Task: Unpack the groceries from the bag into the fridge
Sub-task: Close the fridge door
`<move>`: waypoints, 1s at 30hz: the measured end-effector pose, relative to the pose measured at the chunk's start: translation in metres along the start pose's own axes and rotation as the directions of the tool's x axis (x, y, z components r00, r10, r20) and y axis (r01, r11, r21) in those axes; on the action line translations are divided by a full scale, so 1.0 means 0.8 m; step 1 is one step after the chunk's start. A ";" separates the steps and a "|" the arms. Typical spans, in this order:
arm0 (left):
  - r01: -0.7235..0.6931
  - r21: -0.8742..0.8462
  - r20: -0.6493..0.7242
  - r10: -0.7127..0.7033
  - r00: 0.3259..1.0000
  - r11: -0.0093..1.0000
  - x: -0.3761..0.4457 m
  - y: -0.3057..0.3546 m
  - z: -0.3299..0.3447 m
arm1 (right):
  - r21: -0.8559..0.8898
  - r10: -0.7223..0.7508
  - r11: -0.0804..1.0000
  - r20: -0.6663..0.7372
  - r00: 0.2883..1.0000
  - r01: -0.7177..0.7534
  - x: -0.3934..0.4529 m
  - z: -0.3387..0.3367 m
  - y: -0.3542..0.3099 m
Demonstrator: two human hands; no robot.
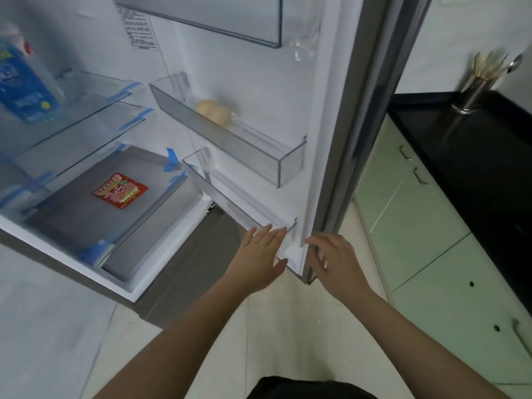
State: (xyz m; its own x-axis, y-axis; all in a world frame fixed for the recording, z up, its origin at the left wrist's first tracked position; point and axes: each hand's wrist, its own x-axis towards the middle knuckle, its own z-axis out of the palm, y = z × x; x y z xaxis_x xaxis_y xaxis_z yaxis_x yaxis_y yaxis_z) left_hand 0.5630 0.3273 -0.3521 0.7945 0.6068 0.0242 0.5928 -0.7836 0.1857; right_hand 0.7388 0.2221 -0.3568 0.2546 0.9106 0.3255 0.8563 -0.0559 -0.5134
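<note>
You are facing print too blurred to read: a black-text sticker [140, 29] is showing on the fridge's inner wall, a blue carton [24, 82] and a red packet [120, 190] are carrying illegible lettering.

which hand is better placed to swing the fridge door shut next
Right, probably. The right hand is open at the outer edge of the fridge door, where a push turns it easily. The left hand, also empty, sits at the lower door bin.

blue carton [24, 82] blurred, left edge cropped
</note>
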 end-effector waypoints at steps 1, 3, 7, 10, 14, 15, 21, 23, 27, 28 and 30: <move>0.015 -0.006 -0.004 -0.015 1.000 1.000 -0.002 0.002 0.002 | 0.027 0.022 0.999 -0.011 1.000 -0.021 -0.004 -0.003 0.010; 0.050 -0.020 -0.033 -0.050 0.998 0.999 -0.007 0.002 0.005 | 0.070 0.064 0.996 -0.033 0.997 -0.062 -0.010 -0.006 0.028; 0.108 -0.088 -0.125 -0.119 0.985 0.990 -0.024 -0.001 0.008 | 0.149 0.176 0.975 -0.061 0.982 -0.166 -0.016 -0.012 0.052; 0.167 -0.102 -0.160 -0.182 0.970 0.981 -0.041 -0.006 0.017 | 0.238 0.228 0.947 -0.021 0.973 -0.217 -0.011 -0.013 0.057; 0.259 -0.203 -0.239 -0.305 0.922 0.944 -0.072 0.014 0.016 | 0.375 0.182 0.903 0.105 0.978 -0.209 -0.009 -0.005 0.051; 0.264 -0.239 -0.263 -0.325 0.909 0.934 -0.080 0.026 0.013 | 0.407 0.165 0.889 0.143 0.976 -0.210 -0.009 -0.002 0.049; 0.330 -0.517 -0.234 -0.501 0.833 0.790 -0.101 0.102 0.007 | 0.541 0.038 0.820 0.276 0.961 -0.187 -0.014 0.016 0.021; 0.364 -0.586 -0.225 -0.577 0.785 0.724 -0.101 0.115 0.010 | 0.603 0.009 0.770 0.315 0.949 -0.208 -0.013 0.015 0.009; 0.382 -0.657 -0.241 -0.661 0.710 0.650 -0.104 0.121 0.015 | 0.676 -0.040 0.692 0.387 0.921 -0.254 -0.015 0.026 -0.002; 0.376 -0.662 -0.260 -0.669 0.696 0.648 -0.107 0.118 0.014 | 0.689 -0.056 0.678 0.395 0.917 -0.255 -0.015 0.029 -0.005; 0.378 -0.684 -0.267 -0.696 0.667 0.624 -0.115 0.110 0.009 | 0.706 -0.077 0.652 0.423 0.903 -0.275 -0.013 0.034 -0.013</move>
State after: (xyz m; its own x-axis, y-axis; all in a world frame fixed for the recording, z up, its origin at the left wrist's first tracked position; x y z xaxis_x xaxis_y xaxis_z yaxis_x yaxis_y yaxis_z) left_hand 0.5431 0.2015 -0.3453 0.0818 0.9854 0.1490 0.5799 -0.1687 0.7970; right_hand 0.7151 0.2245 -0.3766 -0.0265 0.9996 -0.0025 0.1712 0.0021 -0.9852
